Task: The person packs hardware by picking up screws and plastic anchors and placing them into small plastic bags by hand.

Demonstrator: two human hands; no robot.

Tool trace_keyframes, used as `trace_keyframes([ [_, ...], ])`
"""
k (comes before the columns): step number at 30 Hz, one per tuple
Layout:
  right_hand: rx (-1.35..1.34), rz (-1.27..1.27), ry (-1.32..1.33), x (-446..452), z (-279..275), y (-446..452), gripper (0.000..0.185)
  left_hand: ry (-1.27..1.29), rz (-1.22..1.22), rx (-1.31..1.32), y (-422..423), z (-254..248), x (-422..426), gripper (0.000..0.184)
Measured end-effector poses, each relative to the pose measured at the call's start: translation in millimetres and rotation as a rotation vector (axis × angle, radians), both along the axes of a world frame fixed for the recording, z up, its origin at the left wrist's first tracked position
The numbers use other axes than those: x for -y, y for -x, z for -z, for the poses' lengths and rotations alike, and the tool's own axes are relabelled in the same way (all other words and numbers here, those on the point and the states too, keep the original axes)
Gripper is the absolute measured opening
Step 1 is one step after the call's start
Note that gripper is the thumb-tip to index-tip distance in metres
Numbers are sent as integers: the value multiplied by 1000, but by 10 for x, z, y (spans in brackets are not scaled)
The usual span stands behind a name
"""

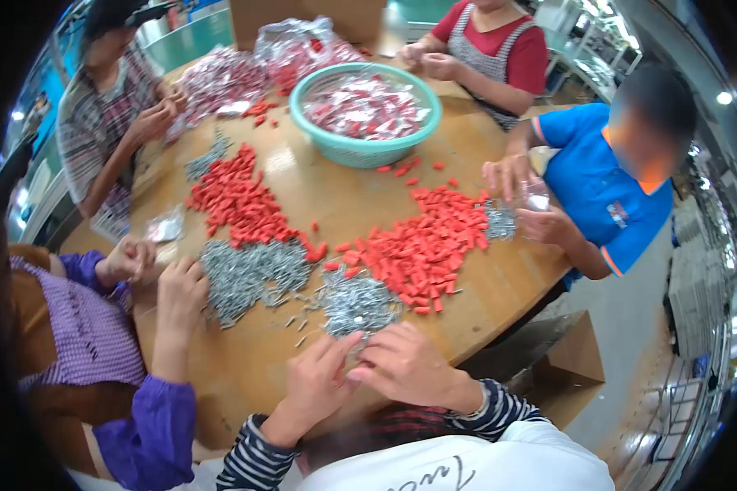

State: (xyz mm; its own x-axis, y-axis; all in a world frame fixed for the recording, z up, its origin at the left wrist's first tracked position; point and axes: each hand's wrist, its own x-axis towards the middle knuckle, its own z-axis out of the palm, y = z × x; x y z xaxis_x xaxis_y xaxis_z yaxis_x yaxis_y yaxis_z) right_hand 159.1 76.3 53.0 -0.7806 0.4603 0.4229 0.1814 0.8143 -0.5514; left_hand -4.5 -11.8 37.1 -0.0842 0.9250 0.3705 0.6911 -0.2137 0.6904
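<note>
My left hand (319, 378) and my right hand (405, 364) are close together at the near table edge, fingers curled inward. Something small may be between the fingertips, but I cannot make it out. Just beyond my fingers lies a pile of grey metal screws (356, 303). Behind it spreads a heap of small red plastic plugs (430, 245). To the left are a second, larger screw pile (250, 278) and another heap of red plugs (236, 195).
Around the wooden table (475, 323) several people work with their hands. A green basket (367, 152) holds filled small bags, and more bags (221, 80) are heaped behind. An open cardboard box (569, 352) stands on the floor at right. A purple-sleeved arm (151, 425) is close by.
</note>
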Motion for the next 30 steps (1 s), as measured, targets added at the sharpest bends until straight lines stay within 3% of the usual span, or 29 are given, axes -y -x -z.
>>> trace_keyframes([
  [2, 59, -4, 20, -3, -19, -19, 26, 18, 5, 15, 0, -6, -3, 46],
  [8, -156, 95, 107, -19, -115, 43, 21, -15, -147, 216, 12, 5, -46, 36],
  [14, 30, 283, -73, -409, -8, -187, 20, 55, -205, 424, 140, -87, -27, 34],
  [22, 206, 173, -84, -443, 78, -182, 15, 139, -68, 569, 68, 46, -20, 32],
  [30, 417, 115, -320, -472, 94, 2, 14, 155, 54, 414, 4, 23, -25, 33],
])
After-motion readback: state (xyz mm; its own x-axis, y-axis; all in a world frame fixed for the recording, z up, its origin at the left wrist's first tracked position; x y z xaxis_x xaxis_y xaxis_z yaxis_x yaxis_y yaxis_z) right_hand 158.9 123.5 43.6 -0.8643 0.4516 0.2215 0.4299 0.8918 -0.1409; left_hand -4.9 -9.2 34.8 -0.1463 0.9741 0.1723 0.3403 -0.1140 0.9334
